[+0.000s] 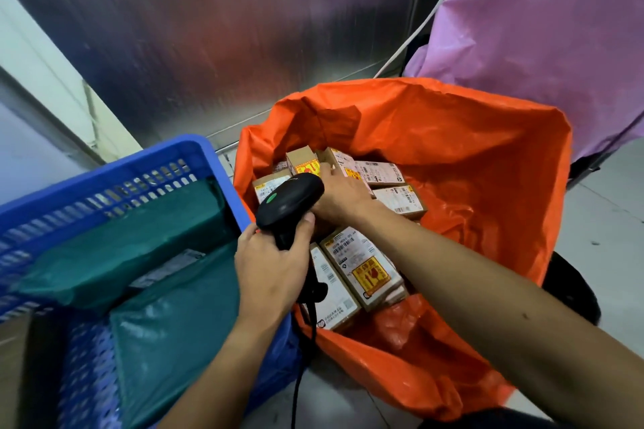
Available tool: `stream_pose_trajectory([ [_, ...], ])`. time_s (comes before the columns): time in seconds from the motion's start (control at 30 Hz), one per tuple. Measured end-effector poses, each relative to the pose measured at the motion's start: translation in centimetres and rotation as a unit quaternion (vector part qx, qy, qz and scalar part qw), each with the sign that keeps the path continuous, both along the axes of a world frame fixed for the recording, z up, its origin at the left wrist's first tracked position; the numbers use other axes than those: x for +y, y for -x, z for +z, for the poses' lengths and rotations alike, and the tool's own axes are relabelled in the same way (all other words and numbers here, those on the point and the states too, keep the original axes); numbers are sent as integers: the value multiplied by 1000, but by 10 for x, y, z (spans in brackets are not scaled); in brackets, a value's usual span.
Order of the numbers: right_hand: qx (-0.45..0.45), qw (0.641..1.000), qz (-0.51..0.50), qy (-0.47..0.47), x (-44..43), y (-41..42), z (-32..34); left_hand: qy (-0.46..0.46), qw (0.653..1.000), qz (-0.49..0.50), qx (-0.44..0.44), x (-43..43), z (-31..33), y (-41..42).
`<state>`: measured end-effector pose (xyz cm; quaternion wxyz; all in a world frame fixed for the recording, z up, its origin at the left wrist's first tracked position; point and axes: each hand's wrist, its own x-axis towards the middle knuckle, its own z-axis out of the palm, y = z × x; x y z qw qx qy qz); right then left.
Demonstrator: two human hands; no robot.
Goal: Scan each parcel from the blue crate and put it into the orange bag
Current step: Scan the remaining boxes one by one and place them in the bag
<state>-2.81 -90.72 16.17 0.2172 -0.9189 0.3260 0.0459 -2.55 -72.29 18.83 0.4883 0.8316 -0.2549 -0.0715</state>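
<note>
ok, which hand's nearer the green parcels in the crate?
Left hand: holding the scanner right beside the green parcels. Right hand is over in the orange bag, on boxes.

Held a black scanner [289, 198] by its handle in the left hand [268, 268], just above the right wall of the blue crate [104, 178]. Reached the right hand [339, 193] into the orange bag [453, 150], touching labelled cardboard parcels [380, 172] near its far edge; finger grip hidden behind the scanner head. Saw green mailer parcels [167, 331] lying in the crate, a purple bag [540, 28] behind.
</note>
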Motion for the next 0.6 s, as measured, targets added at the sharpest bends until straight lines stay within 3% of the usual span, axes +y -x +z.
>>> stream_pose_trajectory([
  [0.13,-59,992,-88,-66,-6,3,-13,8,1000,-9,-14,-2,0,-1],
  [0.33,-157,944,-245,-154,-26,3,-9,22,1000,-2,8,1,0,-1],
  [0.43,-185,923,-255,-223,-48,-11,-23,19,1000,-9,2,0,2,0],
  [0.6,-122,953,-205,-189,-60,-18,-43,29,1000,-7,7,0,3,1],
])
